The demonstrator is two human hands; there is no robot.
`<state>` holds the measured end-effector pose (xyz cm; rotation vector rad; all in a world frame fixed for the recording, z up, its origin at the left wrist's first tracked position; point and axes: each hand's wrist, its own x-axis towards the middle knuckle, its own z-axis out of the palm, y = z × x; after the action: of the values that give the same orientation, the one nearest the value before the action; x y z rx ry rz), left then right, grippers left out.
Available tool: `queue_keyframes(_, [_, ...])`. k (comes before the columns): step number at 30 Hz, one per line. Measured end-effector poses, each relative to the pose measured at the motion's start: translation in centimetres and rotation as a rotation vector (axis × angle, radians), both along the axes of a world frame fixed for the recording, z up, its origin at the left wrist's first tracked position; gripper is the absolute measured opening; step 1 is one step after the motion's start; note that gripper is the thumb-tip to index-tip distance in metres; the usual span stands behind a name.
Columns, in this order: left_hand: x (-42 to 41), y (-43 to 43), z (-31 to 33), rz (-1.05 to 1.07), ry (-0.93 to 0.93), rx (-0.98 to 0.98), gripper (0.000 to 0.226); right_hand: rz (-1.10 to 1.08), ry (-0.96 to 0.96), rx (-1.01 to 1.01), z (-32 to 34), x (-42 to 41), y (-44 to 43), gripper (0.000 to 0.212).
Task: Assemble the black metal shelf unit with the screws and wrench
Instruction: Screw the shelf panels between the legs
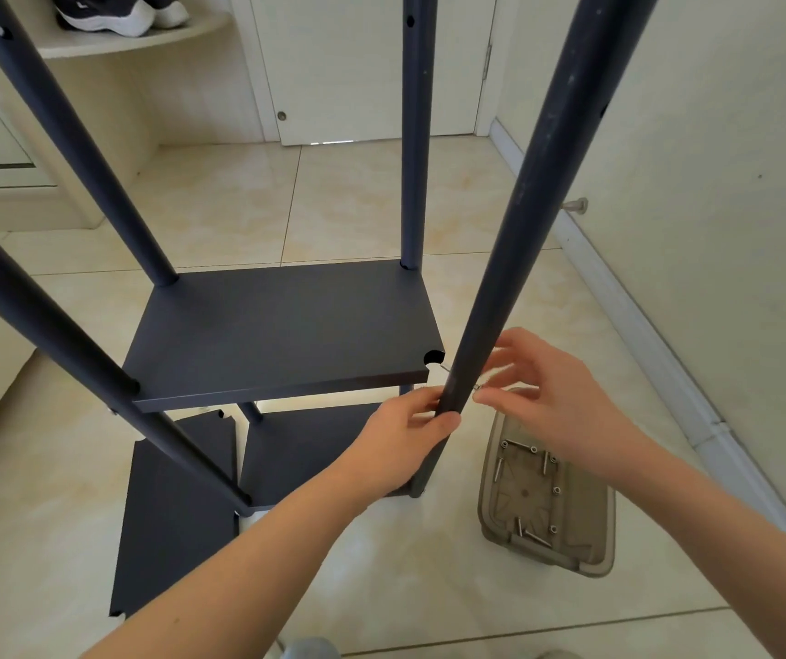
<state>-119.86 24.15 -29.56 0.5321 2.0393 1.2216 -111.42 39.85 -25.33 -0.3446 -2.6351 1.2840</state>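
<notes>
Looked down on a half-built black metal shelf unit (286, 321) standing on pale floor tiles (334, 206). Showed, top left, dark sneakers (110, 14) on a curved cream ledge. Showed, lower left, a loose black panel (177, 516) lying flat on the floor, partly under the frame. Took in the front left pole (48, 335) and back left pole (72, 135), both slanting up out of view and seated at the left corners of the upper shelf board (238, 359). Caught a lower shelf (305, 449) beneath that board. Framed a closed white door (357, 64) behind, with the back right pole (413, 135) upright at the board's far right corner.

Left the board's near right corner notch (434, 358) open, with the front right pole (524, 206) just beside it, a small gap between. Held that pole below board level with the left hand (410, 435), fingers curled round it. Placed the right hand (557, 387) just right of the pole, thumb and forefinger pinching a small silvery metal piece (478, 386) against it, the other fingers spread; could not tell screw from wrench.

Showed, furthest right, a translucent plastic tray (586, 558) on the floor near the wall, holding loose screws (499, 468).
</notes>
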Motion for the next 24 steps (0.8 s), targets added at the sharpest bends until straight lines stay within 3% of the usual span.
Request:
queue_keyframes(3, [0.1,-0.6,0.3,0.117,-0.273,0.121,0.029,0.074,-0.043,0.046,0.0,-0.8,0.3,0.038])
queue_keyframes(7, [-0.2,-1.2,0.5,0.298,-0.537,0.393,0.069,0.106,-0.04,0.031,0.0,-1.3,1.1,0.034])
queue_keyframes(10, [-0.6,-1.1,1.0,0.449,-0.674,0.535,0.075,0.131,-0.035,0.029,0.0,-1.6,1.2,0.034])
queue_keyframes(16, [-0.5,-0.6,0.7,0.568,-0.653,0.526,0.044,0.131,0.023,0.037,0.7,-1.9,0.4,0.037])
queue_keyframes(21, [-0.8,-0.7,1.1,0.518,-0.585,0.521,0.069,0.144,-0.011,0.036,0.9,-2.3,0.3,0.028])
queue_keyframes(24, [-0.8,-0.6,1.1,0.518,-0.574,0.515,0.059,0.129,-0.017,0.043,0.9,-2.5,0.2,0.025])
